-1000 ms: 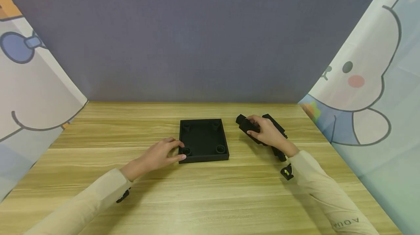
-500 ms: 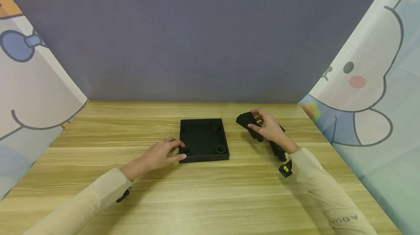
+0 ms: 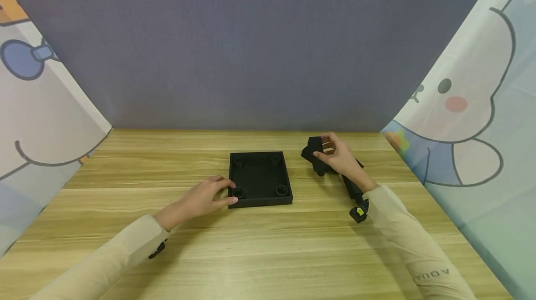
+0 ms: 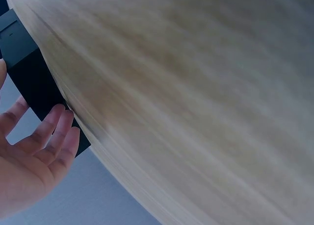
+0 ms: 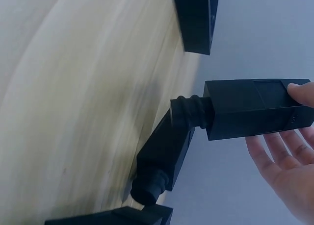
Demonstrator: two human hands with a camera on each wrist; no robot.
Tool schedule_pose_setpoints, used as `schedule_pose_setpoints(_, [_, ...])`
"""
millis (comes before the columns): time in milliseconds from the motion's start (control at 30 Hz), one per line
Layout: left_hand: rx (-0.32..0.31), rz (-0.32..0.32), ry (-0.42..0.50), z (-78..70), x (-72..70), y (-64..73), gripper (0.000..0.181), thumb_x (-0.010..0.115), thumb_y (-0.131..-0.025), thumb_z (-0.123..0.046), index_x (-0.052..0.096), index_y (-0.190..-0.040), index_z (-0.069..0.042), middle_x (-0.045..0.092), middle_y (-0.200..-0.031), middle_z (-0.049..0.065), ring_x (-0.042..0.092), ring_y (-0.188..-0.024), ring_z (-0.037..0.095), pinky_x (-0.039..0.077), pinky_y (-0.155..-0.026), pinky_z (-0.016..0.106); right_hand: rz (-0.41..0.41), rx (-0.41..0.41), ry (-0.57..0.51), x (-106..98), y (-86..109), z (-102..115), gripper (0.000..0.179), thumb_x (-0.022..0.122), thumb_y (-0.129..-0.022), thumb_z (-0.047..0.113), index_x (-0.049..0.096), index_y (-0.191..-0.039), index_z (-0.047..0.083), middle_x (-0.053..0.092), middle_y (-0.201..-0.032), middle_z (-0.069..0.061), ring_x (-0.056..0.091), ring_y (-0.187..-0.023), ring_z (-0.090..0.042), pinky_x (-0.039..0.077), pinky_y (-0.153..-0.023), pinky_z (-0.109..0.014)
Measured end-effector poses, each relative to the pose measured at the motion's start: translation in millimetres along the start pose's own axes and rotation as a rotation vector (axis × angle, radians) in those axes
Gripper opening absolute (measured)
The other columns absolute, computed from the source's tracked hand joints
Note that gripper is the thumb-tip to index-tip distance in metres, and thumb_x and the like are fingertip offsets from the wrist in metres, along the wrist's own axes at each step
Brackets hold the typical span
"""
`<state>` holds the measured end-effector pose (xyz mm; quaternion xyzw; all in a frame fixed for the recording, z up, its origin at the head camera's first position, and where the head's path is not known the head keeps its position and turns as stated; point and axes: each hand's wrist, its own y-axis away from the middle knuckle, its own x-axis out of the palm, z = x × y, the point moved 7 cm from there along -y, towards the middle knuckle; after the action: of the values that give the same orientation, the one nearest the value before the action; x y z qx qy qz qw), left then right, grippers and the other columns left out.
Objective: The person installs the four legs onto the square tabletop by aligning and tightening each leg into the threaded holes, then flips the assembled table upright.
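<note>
A black square tabletop [image 3: 258, 176] lies on the table like a shallow tray, with a round socket in each corner. My left hand [image 3: 205, 196] holds its near left corner; in the left wrist view the fingers rest against its black side [image 4: 39, 83]. My right hand [image 3: 341, 158] grips a black square table leg [image 5: 245, 107] by its plain end, thumb on one face and fingers below. The threaded end points away from the palm, toward the table. Behind it, a second leg [image 5: 164, 146] lies on the table.
Another black piece [image 5: 113, 219] shows at the bottom of the right wrist view. In the head view, a black leg [image 3: 352, 188] lies partly under the right forearm. A grey panel [image 3: 251, 49] stands behind the wooden table [image 3: 234, 253], with printed cloth on both sides.
My right hand has lifted a leg from the group and turned it from slanted to nearly upright, moving slightly away from me. My left hand and the tabletop have stayed put.
</note>
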<state>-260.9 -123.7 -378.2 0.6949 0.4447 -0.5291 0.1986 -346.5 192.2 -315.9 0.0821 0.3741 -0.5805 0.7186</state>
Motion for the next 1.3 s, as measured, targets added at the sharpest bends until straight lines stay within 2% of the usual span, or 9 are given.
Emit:
schedule_pose_setpoints(300, [-0.01, 0.007, 0.005, -0.2, 0.0, -0.4, 0.039, 0.059, -0.086, -0.044, 0.061, -0.113, -0.016, 0.061, -0.107, 0.005, 0.056, -0.078, 0.012, 0.049, -0.068, 0.029, -0.03, -0.014, -0.132, -1, 0.9, 38, 0.044, 0.064, -0.082, 0.0, 0.044, -0.12, -0.009, 0.052, -0.11, -0.027, 0.054, -0.1, -0.04, 0.046, -0.085, -0.052])
schedule_pose_setpoints(500, [-0.011, 0.007, 0.011, -0.6, 0.0, -0.3, 0.038, 0.059, -0.086, -0.043, 0.06, -0.112, -0.016, 0.06, -0.101, 0.002, 0.053, -0.074, 0.01, 0.046, -0.064, 0.025, -0.026, -0.015, -0.181, 9, -12.0, 22, 0.046, 0.067, -0.083, 0.008, 0.045, -0.122, -0.001, 0.055, -0.111, -0.021, 0.056, -0.1, -0.034, 0.05, -0.082, -0.032])
schedule_pose_setpoints(600, [-0.01, 0.005, 0.011, -1.3, -0.6, -0.4, 0.038, 0.06, -0.086, -0.043, 0.06, -0.112, -0.016, 0.06, -0.1, 0.002, 0.053, -0.074, 0.01, 0.045, -0.063, 0.024, -0.014, -0.025, -0.221, 12, -13.9, 32, 0.045, 0.066, -0.083, 0.005, 0.044, -0.121, -0.002, 0.054, -0.111, -0.022, 0.055, -0.1, -0.035, 0.05, -0.08, -0.026])
schedule_pose_setpoints(733, [-0.011, 0.009, 0.017, -1.5, -1.0, -0.7, 0.038, 0.06, -0.086, -0.043, 0.06, -0.112, -0.016, 0.06, -0.099, 0.001, 0.052, -0.075, 0.01, 0.045, -0.063, 0.024, 0.001, -0.034, -0.257, 16, -15.7, 50, 0.043, 0.063, -0.083, 0.0, 0.043, -0.121, -0.006, 0.053, -0.111, -0.026, 0.053, -0.1, -0.039, 0.049, -0.08, -0.024])
schedule_pose_setpoints(1000, [-0.018, 0.025, 0.019, -0.9, 0.1, -1.4, 0.037, 0.059, -0.086, -0.044, 0.06, -0.112, -0.017, 0.059, -0.098, 0.001, 0.052, -0.075, 0.01, 0.044, -0.062, 0.023, 0.019, -0.049, -0.32, 28, -25.6, 61, 0.042, 0.062, -0.084, -0.001, 0.042, -0.121, -0.007, 0.053, -0.112, -0.027, 0.054, -0.1, -0.036, 0.049, -0.081, -0.027])
schedule_pose_setpoints(1300, [-0.033, 0.028, 0.013, -0.9, 0.7, -1.0, 0.037, 0.06, -0.086, -0.044, 0.06, -0.112, -0.017, 0.059, -0.099, 0.001, 0.054, -0.078, 0.011, 0.045, -0.062, 0.023, 0.037, -0.048, -0.364, 52, -43.8, 45, 0.042, 0.067, -0.082, 0.004, 0.045, -0.117, 0.001, 0.055, -0.11, -0.018, 0.057, -0.098, -0.03, 0.051, -0.079, -0.03])
